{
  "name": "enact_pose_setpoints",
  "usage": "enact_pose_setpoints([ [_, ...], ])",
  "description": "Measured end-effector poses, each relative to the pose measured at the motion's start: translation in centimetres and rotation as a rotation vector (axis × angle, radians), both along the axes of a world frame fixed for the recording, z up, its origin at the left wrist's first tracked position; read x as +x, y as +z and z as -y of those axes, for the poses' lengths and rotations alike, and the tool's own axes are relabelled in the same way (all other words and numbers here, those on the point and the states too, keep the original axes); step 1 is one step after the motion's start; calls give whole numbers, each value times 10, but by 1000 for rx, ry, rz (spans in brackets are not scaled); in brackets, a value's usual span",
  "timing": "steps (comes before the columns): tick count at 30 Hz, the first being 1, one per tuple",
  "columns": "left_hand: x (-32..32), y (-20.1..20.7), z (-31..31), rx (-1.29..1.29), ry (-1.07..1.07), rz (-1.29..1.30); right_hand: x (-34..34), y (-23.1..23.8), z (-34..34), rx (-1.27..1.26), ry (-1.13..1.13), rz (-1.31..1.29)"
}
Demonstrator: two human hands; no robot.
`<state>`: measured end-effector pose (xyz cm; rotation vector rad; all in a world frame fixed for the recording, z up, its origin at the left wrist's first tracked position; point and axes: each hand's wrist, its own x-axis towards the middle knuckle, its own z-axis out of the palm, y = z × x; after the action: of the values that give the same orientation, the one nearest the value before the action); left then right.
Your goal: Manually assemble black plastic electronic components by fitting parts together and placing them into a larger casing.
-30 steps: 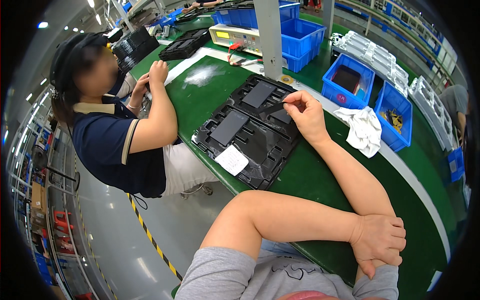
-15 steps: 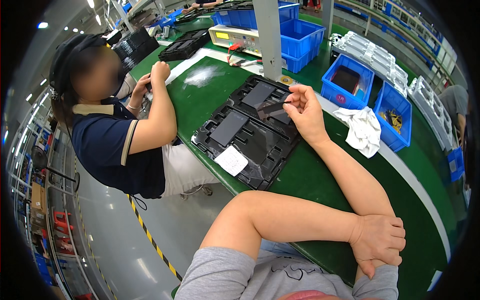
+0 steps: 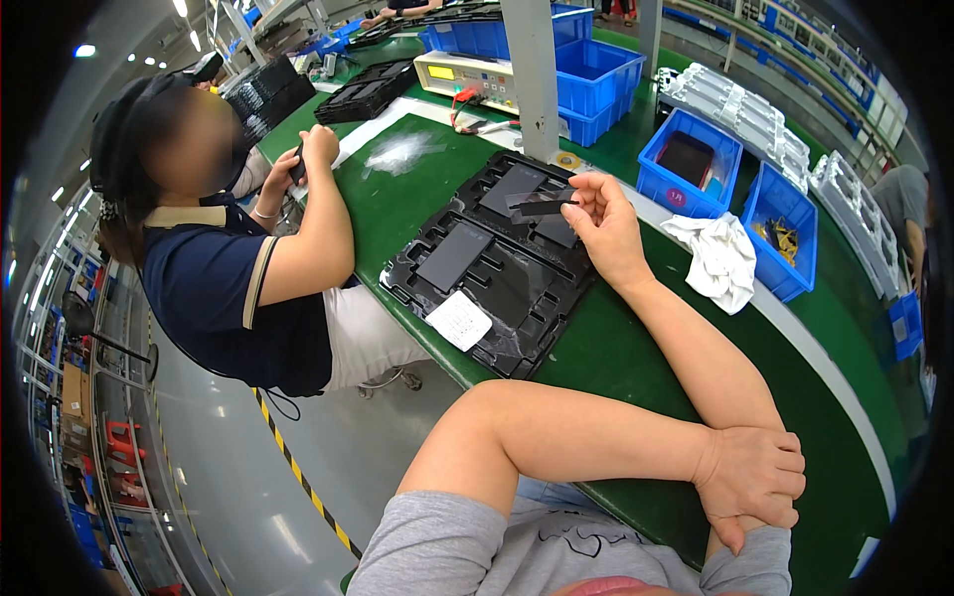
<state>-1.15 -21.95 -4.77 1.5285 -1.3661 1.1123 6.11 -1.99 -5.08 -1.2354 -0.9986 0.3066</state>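
Note:
My right hand (image 3: 608, 226) is raised above a black moulded tray (image 3: 570, 294), its thumb and fingers pinching a thin dark strip (image 3: 543, 208). What looks like clear film shows along the strip. Dark flat rectangular pieces, one at the near left (image 3: 454, 255) and one farther back (image 3: 511, 189), lie in the tray's pockets; another is partly behind the strip. A white square paper (image 3: 459, 321) with markings rests on the tray's near left part. My left arm crosses my body, and my left hand (image 3: 752, 479) is wrapped round my right arm near the elbow.
A white cloth (image 3: 717, 260) lies right of the tray, beside blue bins (image 3: 686, 194). A metal post (image 3: 533, 84) rises behind the tray, near a tester (image 3: 465, 79) with red leads. At the left a co-worker (image 3: 268, 278) sits, holding a dark object.
The strip in my right hand has tilted, now lying more level and seen more edge-on. My left hand stays put. The co-worker's hands and head have shifted slightly.

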Motion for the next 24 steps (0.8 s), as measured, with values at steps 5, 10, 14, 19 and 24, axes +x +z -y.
enact_pose_setpoints([
  [5,0,-1,-1,1,12,0,-3,1,0,-20,11,18],
  [10,0,0,1,-2,6,5,-1,1,2,-35,11,24],
  [14,-1,1,0,0,12,7,0,1,2,-39,15,18],
  [19,-1,0,0,3,16,3,-1,1,1,-46,18,17],
  [24,-2,1,0,8,17,3,-2,2,2,-48,14,25],
])
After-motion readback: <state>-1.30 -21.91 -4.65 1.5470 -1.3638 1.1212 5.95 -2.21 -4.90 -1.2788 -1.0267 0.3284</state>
